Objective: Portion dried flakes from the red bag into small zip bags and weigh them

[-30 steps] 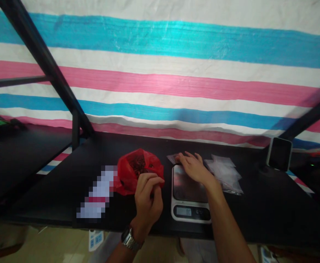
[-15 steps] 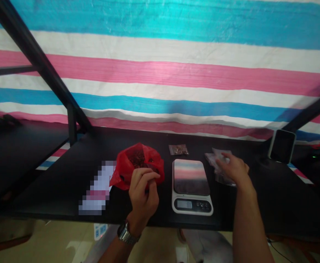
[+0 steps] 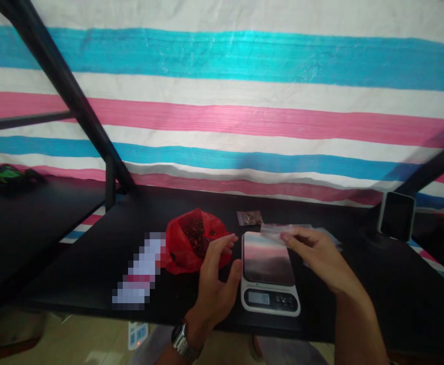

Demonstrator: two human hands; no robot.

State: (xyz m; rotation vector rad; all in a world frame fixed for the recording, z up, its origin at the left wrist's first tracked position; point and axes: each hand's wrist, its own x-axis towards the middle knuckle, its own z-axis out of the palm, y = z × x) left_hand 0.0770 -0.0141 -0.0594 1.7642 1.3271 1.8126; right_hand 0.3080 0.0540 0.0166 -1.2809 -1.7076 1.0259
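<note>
Left hand [image 3: 216, 276]: lower centre, open with fingers spread, holding nothing. Its fingertips are near the red bag [image 3: 191, 238] and its thumb is at the left edge of the scale [image 3: 269, 271]; I cannot tell whether they touch. Wristwatch [image 3: 182, 342] on the wrist.
Right hand [image 3: 319, 256]: right of centre, thumb and forefinger pinched on a clear bag [image 3: 277, 230], held above the scale's far edge.
Small packet [image 3: 249, 218]: lies just beyond the scale, apart from it.
Blurred item [image 3: 142, 268]: left of the red bag, near the front edge.
Table [image 3: 377, 289]: black. Its front edge crosses the lower frame, with floor below. Bare top lies to the lower right of the scale and at the far left.
Square device [image 3: 397, 215]: stands at the right, well apart from the hands.
Frame bars [image 3: 66, 96]: black, slanting down from the upper left.
Striped sheet [image 3: 245, 101]: blue, pink and white, filling the upper frame behind the table.
</note>
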